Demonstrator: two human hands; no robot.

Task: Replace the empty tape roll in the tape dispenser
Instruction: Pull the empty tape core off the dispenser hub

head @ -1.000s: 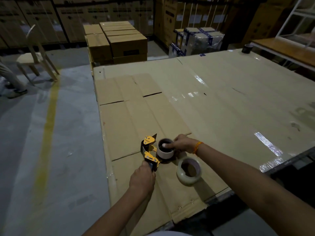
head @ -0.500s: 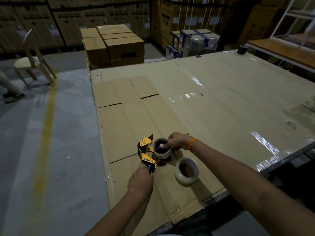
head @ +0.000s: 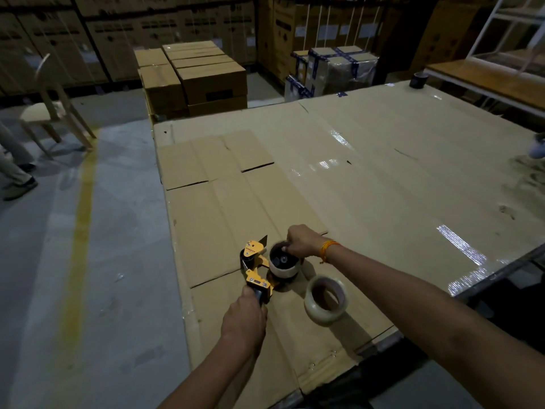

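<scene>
A yellow and black tape dispenser (head: 256, 265) lies on its side near the front left of the cardboard-covered table (head: 368, 178). My left hand (head: 244, 318) is closed around its black handle. A pale empty tape roll (head: 282, 262) sits on the dispenser's hub, and my right hand (head: 302, 240) pinches its far rim with fingertips. A full roll of clear tape (head: 326, 299) rests tilted on the table just right of the dispenser, untouched.
A small dark roll (head: 418, 79) stands at the table's far edge. Stacked cartons (head: 200, 78) sit on the floor behind the table. A chair (head: 50, 110) and a person's legs (head: 14, 169) are at far left, by a yellow floor line.
My right hand's fingers have shifted from the roll's near rim to its far rim. The left hand stays on the handle. The view has drifted slightly.
</scene>
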